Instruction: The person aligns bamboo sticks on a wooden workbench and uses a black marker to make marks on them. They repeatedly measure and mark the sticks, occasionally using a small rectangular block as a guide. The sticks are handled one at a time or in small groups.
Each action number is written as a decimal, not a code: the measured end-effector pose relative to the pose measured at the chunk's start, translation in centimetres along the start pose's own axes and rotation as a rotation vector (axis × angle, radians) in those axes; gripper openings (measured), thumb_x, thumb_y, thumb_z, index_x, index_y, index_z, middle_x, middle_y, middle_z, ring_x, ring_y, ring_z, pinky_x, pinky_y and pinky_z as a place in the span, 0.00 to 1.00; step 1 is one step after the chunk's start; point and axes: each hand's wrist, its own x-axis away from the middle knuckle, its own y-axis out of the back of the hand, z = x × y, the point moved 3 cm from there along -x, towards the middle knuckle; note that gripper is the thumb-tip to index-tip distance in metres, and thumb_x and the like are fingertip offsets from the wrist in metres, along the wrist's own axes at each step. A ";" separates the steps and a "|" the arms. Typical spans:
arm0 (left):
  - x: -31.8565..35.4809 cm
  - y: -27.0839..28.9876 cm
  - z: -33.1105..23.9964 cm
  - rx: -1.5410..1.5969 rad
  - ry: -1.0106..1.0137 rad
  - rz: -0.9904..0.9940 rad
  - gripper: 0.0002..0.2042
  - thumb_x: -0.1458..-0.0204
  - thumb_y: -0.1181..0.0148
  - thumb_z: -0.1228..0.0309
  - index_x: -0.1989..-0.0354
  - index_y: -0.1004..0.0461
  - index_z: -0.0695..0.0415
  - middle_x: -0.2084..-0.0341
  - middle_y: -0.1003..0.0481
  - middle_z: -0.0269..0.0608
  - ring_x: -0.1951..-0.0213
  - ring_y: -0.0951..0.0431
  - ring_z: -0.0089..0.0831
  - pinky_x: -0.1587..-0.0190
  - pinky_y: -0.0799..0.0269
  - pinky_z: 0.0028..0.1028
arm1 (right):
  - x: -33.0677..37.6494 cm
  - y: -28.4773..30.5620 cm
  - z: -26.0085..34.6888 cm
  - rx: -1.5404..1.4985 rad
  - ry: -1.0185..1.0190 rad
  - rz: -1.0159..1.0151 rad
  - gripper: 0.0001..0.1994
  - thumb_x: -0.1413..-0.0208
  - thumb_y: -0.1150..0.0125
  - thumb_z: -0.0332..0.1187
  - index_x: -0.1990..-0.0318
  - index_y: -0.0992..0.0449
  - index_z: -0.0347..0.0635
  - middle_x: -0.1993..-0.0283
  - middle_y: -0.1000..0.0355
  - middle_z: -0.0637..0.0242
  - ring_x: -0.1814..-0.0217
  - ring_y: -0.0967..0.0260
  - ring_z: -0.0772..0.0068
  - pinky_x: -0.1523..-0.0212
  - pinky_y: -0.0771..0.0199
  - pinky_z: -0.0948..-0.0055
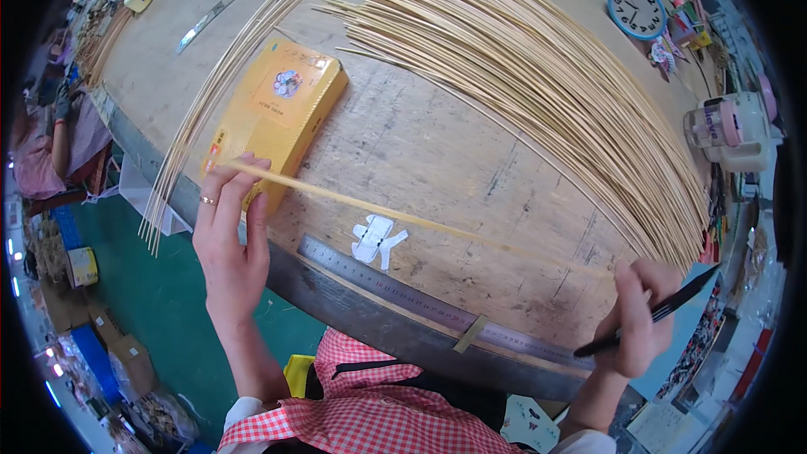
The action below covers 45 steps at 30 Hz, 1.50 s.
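My left hand [229,240], with a ring on one finger, pinches the left end of a thin pale bamboo strip [361,203] in front of a yellow-orange box [273,92]. The strip slants down to the right above the table, and its far end blurs near my right hand [639,319]. In that hand, fingers curl around a black pen [685,294]; whether they also grip the strip I cannot tell. Below the strip, a metal ruler [412,298] lies along the table's front edge with a piece of tape [471,334] across it. Between strip and ruler rests a white paper cutout [377,240].
A large bundle of thin strips [538,59] covers the back right of the wooden table [378,126]. Several loose strips [214,84] lie left of the box. A blue clock [636,8] and a clear pink-trimmed container [730,128] stand at the right. Another person [59,139] sits at far left.
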 end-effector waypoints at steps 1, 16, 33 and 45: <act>0.3 0.0 0.0 0.011 0.018 -0.005 0.16 0.46 0.41 0.86 0.49 0.22 0.60 0.51 0.24 0.48 0.46 0.22 0.46 0.43 0.28 0.38 | 1.5 0.0 -0.8 0.021 0.035 0.018 0.12 0.52 0.35 0.18 0.57 0.21 0.33 0.62 0.28 0.59 0.65 0.34 0.65 0.66 0.37 0.71; 5.5 -6.7 -5.6 0.196 -0.173 0.570 0.30 0.50 0.37 0.81 0.35 0.29 0.57 0.32 0.33 0.45 0.30 0.35 0.49 0.30 0.41 0.51 | 8.9 -4.5 -4.3 0.068 -0.150 0.384 0.18 0.59 0.34 0.22 0.56 0.20 0.39 0.60 0.28 0.57 0.57 0.27 0.54 0.61 0.26 0.62; 6.4 -7.0 -5.0 0.070 -0.189 0.605 0.31 0.47 0.36 0.75 0.32 0.33 0.56 0.31 0.35 0.42 0.28 0.38 0.44 0.30 0.45 0.54 | -3.2 -6.4 -8.9 0.337 0.146 -0.016 0.15 0.54 0.36 0.19 0.55 0.24 0.36 0.53 0.27 0.52 0.53 0.29 0.50 0.55 0.28 0.59; 6.3 -6.8 -4.8 0.143 -0.172 0.593 0.32 0.49 0.34 0.75 0.33 0.32 0.54 0.32 0.34 0.41 0.29 0.36 0.43 0.30 0.45 0.55 | -2.9 -4.3 -8.5 0.000 0.083 -0.036 0.12 0.45 0.40 0.17 0.55 0.23 0.38 0.59 0.30 0.61 0.64 0.35 0.73 0.66 0.36 0.78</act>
